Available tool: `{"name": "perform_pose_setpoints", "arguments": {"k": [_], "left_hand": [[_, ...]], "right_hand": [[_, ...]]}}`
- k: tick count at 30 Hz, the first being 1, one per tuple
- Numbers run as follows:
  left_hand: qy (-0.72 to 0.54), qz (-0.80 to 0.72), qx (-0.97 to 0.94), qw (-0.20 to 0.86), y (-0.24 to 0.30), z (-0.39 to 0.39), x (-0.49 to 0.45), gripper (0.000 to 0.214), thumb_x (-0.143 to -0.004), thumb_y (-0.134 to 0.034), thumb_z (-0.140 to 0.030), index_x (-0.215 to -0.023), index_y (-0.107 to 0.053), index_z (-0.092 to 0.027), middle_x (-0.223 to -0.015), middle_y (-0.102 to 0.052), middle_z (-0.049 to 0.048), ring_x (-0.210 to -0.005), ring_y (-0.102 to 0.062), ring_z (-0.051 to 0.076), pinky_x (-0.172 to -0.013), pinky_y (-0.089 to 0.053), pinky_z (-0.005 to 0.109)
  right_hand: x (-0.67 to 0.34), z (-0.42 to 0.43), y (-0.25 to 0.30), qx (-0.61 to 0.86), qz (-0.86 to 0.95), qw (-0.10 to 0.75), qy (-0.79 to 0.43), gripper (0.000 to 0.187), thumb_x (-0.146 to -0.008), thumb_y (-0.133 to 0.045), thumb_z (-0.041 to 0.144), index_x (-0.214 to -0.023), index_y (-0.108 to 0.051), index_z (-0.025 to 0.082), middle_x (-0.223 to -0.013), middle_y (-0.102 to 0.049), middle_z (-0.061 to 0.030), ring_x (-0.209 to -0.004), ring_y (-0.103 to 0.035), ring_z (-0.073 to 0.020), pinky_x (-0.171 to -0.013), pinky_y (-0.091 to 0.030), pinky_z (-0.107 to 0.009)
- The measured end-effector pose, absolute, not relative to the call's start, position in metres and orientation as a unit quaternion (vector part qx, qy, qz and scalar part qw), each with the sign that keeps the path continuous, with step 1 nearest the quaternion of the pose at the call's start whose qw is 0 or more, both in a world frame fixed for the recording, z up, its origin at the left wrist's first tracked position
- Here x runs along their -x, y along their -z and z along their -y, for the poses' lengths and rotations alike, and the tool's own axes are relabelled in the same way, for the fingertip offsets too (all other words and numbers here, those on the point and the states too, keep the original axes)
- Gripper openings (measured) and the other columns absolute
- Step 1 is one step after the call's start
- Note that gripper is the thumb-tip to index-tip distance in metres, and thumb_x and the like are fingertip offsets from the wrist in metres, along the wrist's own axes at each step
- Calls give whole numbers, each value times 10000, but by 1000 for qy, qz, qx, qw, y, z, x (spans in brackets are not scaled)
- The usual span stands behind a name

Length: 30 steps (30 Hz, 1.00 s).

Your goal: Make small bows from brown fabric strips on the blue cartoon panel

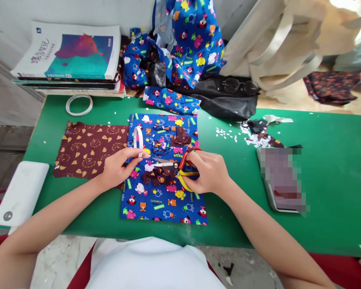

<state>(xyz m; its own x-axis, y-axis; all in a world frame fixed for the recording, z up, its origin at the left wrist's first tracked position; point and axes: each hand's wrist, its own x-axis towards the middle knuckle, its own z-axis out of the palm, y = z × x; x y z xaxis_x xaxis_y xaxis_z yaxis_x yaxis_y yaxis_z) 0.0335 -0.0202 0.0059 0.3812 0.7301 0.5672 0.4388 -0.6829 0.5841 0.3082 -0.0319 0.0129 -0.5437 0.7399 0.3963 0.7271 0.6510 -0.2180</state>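
My left hand [119, 166] pinches a narrow roll of white tape [139, 138], held on edge above a blue cartoon-print cloth [152, 206]. In my right hand [209, 170] is a pair of scissors [185, 174] with one red and one yellow handle. Their blades are parted and point left, close to the tape end at my left fingertips. Beneath and behind the blades, brown fabric scraps [158, 175], small blue fabric pieces [161, 146] and a folded brown piece [182, 136] lie on the blue cloth. A brown leaf-print cloth [90, 150] lies flat to the left, near my left wrist.
Another tape roll [79, 105] lies by a stack of books [69, 52]. A white power bank [21, 194] sits at the left edge, a phone [281, 180] to the right. Paper bits [257, 138], a black pouch [228, 100] with glasses [240, 85] and blue fabric [195, 40] are further back.
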Motion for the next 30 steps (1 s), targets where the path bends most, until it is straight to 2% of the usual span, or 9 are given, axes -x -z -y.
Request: {"name": "perform_pose_setpoints", "arguments": {"k": [6,11,15,19,23,30], "left_hand": [[-424,-353,-819,156,-7,20,-34,236,-851,-633,-117,-1062,-590,-214,-953,-755,-20,-873,-727,100,-767,-587,170],[-418,-384,-807,164,1,23,-32,230,-861,-641,-183,-1078,-574,-220,-970,-754,-10,-856,-733,116,-772,-600,195],[-431,-386,-797,171,4,23,-32,306,-855,-652,-195,-1145,-557,-212,-993,-753,7,-847,-737,120,-758,-608,180],[-452,-380,-782,201,4,21,-33,362,-827,-676,-143,-1161,-557,-214,-935,-755,-1,-855,-736,113,-784,-594,159],[-456,-368,-767,260,2,18,-34,443,-830,-659,-121,-1234,-506,-218,-905,-756,-11,-858,-736,122,-800,-597,185],[-433,-349,-772,307,-1,20,-35,517,-853,-610,-110,-1330,-447,-227,-902,-742,1,-865,-733,136,-817,-601,220]], "right_hand": [[-300,34,-10,418,869,259,56,149,-781,-564,342,-802,-555,194,-629,-592,-27,-582,-535,-151,-542,-405,-261],[-297,35,-10,430,863,255,75,174,-818,-580,372,-842,-583,200,-677,-613,-36,-624,-539,-154,-592,-427,-269],[-298,34,-8,418,860,277,96,191,-833,-592,370,-898,-589,190,-687,-605,-37,-651,-546,-160,-612,-432,-275],[-297,32,-6,403,856,308,100,223,-816,-621,344,-961,-557,186,-735,-640,-41,-667,-562,-160,-626,-460,-268],[-296,30,-7,389,849,336,125,242,-796,-649,336,-937,-530,180,-685,-622,-23,-618,-539,-151,-584,-459,-256],[-296,30,-8,401,841,337,134,252,-792,-661,356,-909,-520,184,-679,-609,-23,-606,-526,-144,-566,-445,-255]]}}
